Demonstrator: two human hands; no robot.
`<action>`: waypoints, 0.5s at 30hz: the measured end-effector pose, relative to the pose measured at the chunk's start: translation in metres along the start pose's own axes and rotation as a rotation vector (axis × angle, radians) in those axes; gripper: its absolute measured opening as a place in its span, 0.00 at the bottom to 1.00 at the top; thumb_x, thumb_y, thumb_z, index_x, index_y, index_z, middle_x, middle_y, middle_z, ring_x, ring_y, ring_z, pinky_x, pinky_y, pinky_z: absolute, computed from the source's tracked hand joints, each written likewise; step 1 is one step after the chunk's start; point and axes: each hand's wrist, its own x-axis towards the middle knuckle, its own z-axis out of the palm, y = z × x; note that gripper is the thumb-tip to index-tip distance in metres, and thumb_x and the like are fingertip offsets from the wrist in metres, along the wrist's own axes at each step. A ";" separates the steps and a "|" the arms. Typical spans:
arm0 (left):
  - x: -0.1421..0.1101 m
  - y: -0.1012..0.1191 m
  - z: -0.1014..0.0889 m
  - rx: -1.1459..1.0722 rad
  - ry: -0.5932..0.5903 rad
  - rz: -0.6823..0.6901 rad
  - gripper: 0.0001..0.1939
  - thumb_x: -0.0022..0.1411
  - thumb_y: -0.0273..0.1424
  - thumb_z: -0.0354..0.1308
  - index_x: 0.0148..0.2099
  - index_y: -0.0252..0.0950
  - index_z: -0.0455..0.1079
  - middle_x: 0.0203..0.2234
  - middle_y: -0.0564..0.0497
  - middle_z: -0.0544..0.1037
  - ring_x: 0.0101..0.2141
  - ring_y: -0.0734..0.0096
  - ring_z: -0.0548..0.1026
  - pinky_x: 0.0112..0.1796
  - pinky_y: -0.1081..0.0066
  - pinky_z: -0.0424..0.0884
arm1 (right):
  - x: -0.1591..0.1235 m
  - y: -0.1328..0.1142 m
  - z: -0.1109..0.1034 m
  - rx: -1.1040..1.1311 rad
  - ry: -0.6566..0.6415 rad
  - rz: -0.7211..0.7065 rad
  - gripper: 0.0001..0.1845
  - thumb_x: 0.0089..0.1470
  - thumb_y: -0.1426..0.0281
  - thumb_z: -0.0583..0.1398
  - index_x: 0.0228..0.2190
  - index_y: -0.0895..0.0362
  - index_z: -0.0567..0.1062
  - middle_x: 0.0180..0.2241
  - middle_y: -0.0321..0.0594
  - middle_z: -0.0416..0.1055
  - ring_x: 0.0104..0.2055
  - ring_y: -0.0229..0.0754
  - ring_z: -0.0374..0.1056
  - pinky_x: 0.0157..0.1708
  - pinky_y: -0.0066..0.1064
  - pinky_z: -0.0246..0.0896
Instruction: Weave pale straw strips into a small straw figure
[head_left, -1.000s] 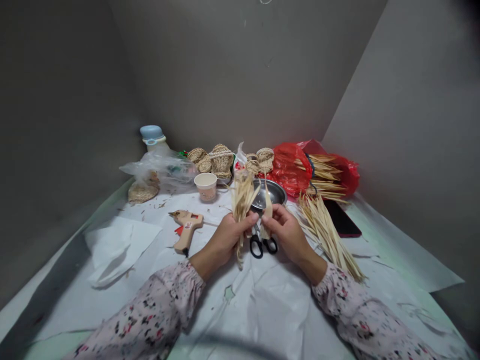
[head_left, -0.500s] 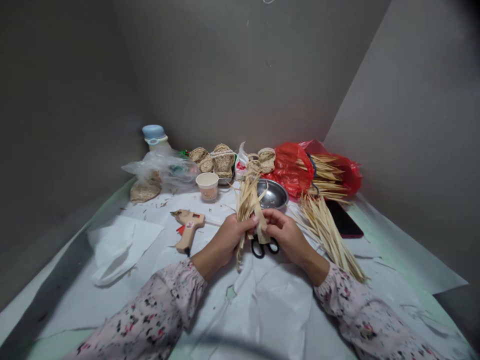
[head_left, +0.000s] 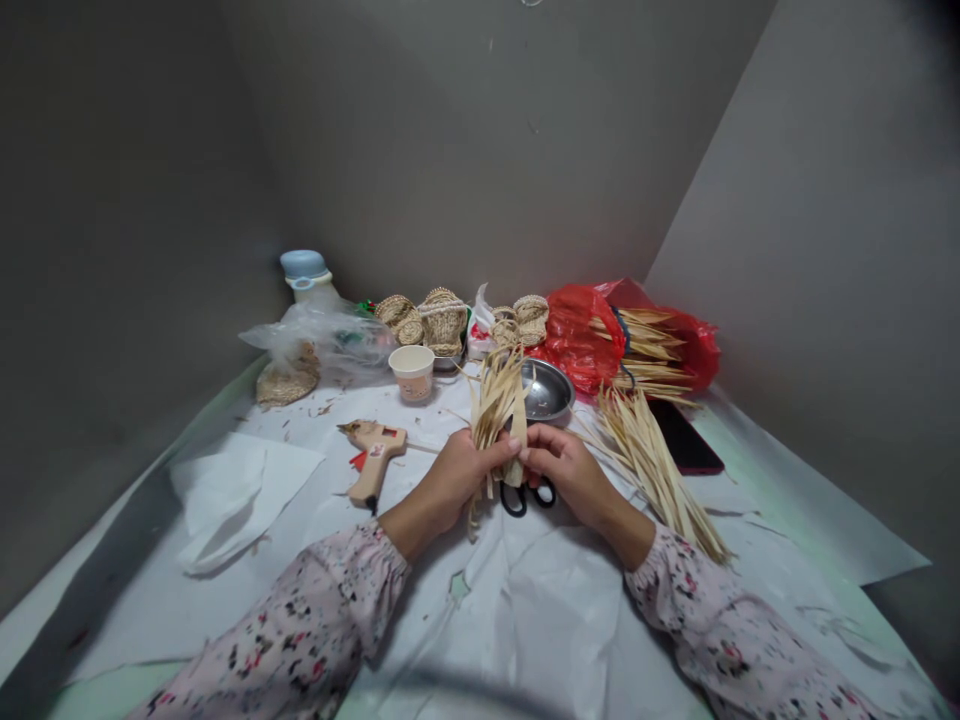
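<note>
My left hand is closed around a bundle of dry straw strips, held upright over the table. A wider flat strip stands along the bundle's right side, its lower part under my left thumb. My right hand is closed in a pinch on that strip's edge, its fingertips close to the left thumb. Just below my hands, the black handles of scissors show on the white sheet; the blades are hidden. Behind the bundle sits a metal bowl, partly covered by the straw.
A glue gun and a paper cup stand to the left. Loose straw strips lie right, by a dark phone. Behind are a red bag, woven pieces, a clear bag and a blue-lidded bottle.
The wide strip has swung from a slant to nearly upright against the bundle, and my right fingers have come in slightly to the left. My left hand keeps its grip.
</note>
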 end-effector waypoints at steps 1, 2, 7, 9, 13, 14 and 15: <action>0.000 0.000 0.000 0.009 0.003 -0.003 0.17 0.52 0.42 0.66 0.34 0.32 0.72 0.23 0.47 0.76 0.24 0.68 0.74 0.26 0.73 0.66 | 0.000 0.000 0.000 0.000 -0.001 -0.004 0.07 0.46 0.66 0.62 0.27 0.57 0.74 0.20 0.32 0.69 0.21 0.35 0.62 0.23 0.26 0.58; 0.000 0.000 0.000 0.021 0.010 -0.001 0.17 0.52 0.42 0.65 0.34 0.32 0.72 0.23 0.47 0.76 0.24 0.69 0.73 0.26 0.73 0.66 | 0.000 0.001 0.000 -0.005 0.004 -0.005 0.07 0.46 0.66 0.62 0.27 0.57 0.74 0.19 0.32 0.69 0.21 0.34 0.62 0.22 0.26 0.58; 0.000 0.005 0.003 0.075 0.108 0.067 0.12 0.49 0.35 0.68 0.31 0.32 0.72 0.20 0.52 0.73 0.21 0.75 0.68 0.23 0.76 0.61 | 0.001 0.007 0.000 -0.065 0.067 -0.003 0.07 0.48 0.65 0.62 0.26 0.56 0.73 0.17 0.32 0.69 0.19 0.34 0.62 0.21 0.25 0.56; 0.000 0.005 0.003 0.071 0.120 0.092 0.12 0.48 0.35 0.69 0.30 0.32 0.73 0.20 0.53 0.72 0.21 0.76 0.66 0.23 0.77 0.59 | 0.000 0.008 0.001 -0.095 0.082 -0.008 0.07 0.48 0.65 0.62 0.26 0.56 0.73 0.17 0.32 0.69 0.19 0.35 0.62 0.21 0.25 0.56; 0.001 0.005 0.005 0.029 0.056 0.084 0.12 0.48 0.35 0.68 0.31 0.31 0.74 0.21 0.51 0.74 0.22 0.74 0.67 0.24 0.75 0.60 | -0.001 0.008 0.004 -0.139 0.087 -0.024 0.06 0.48 0.67 0.61 0.24 0.56 0.72 0.17 0.31 0.68 0.19 0.35 0.62 0.21 0.25 0.56; 0.001 0.006 0.006 0.020 0.041 0.079 0.11 0.48 0.34 0.68 0.30 0.31 0.74 0.21 0.51 0.74 0.22 0.74 0.67 0.24 0.75 0.60 | -0.001 0.008 0.004 -0.146 0.094 -0.030 0.05 0.48 0.68 0.60 0.24 0.56 0.72 0.17 0.31 0.68 0.19 0.35 0.62 0.21 0.25 0.55; 0.001 0.006 0.007 0.012 0.028 0.075 0.11 0.48 0.34 0.67 0.29 0.31 0.74 0.20 0.51 0.73 0.21 0.75 0.66 0.24 0.75 0.59 | -0.001 0.008 0.004 -0.154 0.102 -0.034 0.04 0.48 0.69 0.60 0.24 0.56 0.72 0.17 0.31 0.68 0.19 0.34 0.61 0.21 0.25 0.55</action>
